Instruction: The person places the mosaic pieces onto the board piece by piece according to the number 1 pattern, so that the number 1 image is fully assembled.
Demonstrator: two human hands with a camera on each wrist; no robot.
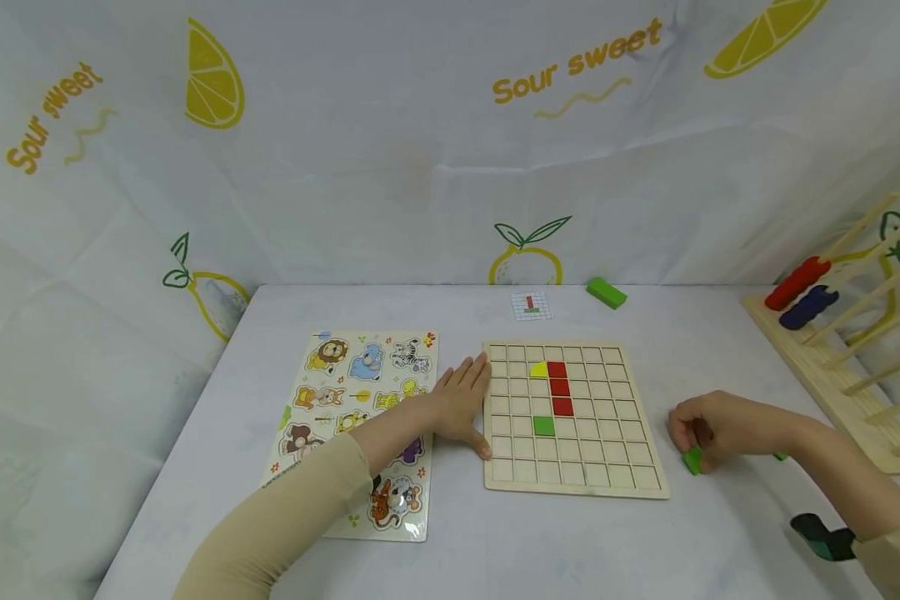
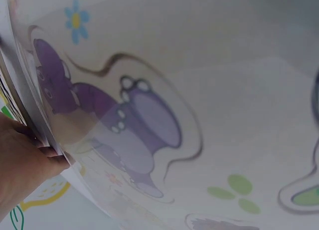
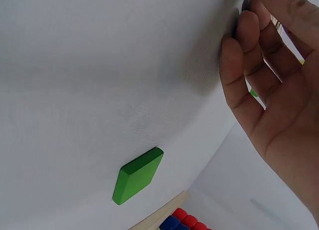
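Note:
My left hand, fingers spread, rests along the left edge of a wooden grid board. On the board sit a yellow quarter-round tile, a column of red tiles and a green square tile. Right of the board, my right hand pinches a green tile at the table surface. Its fingers are curled in the right wrist view. Another green tile lies on the table nearby, mostly hidden by the wrist in the head view.
An animal puzzle board lies under my left forearm. Behind the grid board are a small pattern card and a green block. A wooden peg rack stands at right; a black-and-green piece lies near the right sleeve.

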